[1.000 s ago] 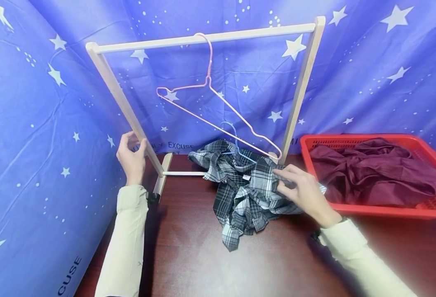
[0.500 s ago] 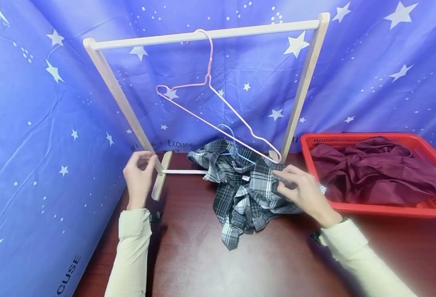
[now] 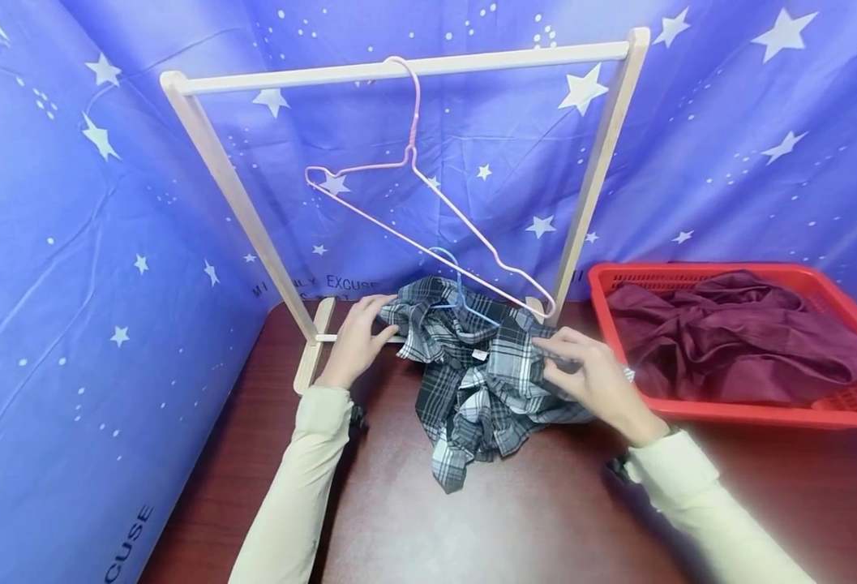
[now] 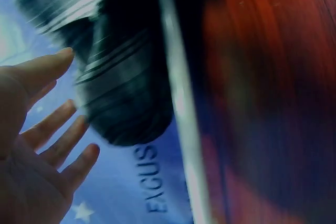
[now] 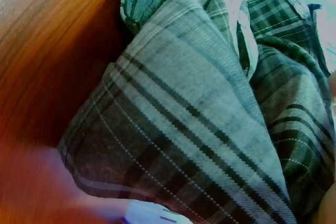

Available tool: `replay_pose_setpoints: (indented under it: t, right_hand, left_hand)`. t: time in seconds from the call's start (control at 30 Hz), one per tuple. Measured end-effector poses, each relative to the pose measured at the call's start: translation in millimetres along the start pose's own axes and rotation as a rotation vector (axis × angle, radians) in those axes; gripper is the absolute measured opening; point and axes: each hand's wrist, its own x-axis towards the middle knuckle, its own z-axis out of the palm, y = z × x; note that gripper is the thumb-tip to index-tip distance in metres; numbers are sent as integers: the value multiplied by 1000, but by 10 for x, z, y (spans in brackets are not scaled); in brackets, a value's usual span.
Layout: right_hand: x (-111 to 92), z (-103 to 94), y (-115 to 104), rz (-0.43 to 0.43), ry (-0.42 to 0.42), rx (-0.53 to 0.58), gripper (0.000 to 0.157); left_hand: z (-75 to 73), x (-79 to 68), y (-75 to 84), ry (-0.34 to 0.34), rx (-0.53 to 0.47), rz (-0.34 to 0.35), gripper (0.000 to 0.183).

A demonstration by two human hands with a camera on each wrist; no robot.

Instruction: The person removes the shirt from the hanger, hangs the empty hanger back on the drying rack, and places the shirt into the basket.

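A crumpled black, grey and white plaid shirt [image 3: 464, 405] lies on the table beneath a wooden garment rack. A blue hanger [image 3: 460, 296] sits in its collar area, its hook showing. At the shirt's left side is my left hand [image 3: 355, 341]; the left wrist view shows its fingers [image 4: 65, 135] spread beside the cloth, not gripping it. My right hand [image 3: 596, 377] pinches the shirt at its right side, near the hanger's right arm. In the right wrist view the plaid cloth [image 5: 173, 108] fills most of the picture, and that hand's fingertips are hidden.
The wooden rack [image 3: 304, 77] stands over the shirt, a pink hanger [image 3: 435, 191] hanging from its top bar. To the right is a red basket [image 3: 734, 412] holding dark maroon cloth [image 3: 742, 341]. A blue star-patterned curtain [image 3: 129, 243] encloses the back and left.
My left hand has left the rack's left post, come down and moved right to the shirt's left side. The right hand has stayed at the shirt.
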Motion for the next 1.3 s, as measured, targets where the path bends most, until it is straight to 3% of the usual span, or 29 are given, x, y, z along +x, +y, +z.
replay_pose_setpoints:
  t: [0.1, 0.23, 0.37, 0.63, 0.83, 1.1, 1.3]
  right_hand:
    - [-2, -4, 0, 11, -13, 0, 39]
    - [0, -6, 5, 30, -33, -13, 39]
    - [11, 4, 31, 44, -42, -12, 40]
    - [46, 22, 32, 49, -54, -8, 40]
    - [61, 27, 4, 64, -69, 11, 39]
    - [58, 31, 6, 80, -77, 29, 39]
    - [71, 39, -11, 69, -83, 28, 39]
  left_hand:
    - [96, 34, -11, -28, -3, -32, 40]
    - [142, 36, -23, -5, -6, -45, 25]
    - [122, 16, -20, 32, -23, -30, 19]
    - [58, -52, 24, 87, -149, 11, 15]
    - [49, -94, 147, 141, -196, -24, 12]
    - [77, -126, 343, 218, -164, -82, 12]
    - [127, -119, 456, 277, -145, -78, 12]
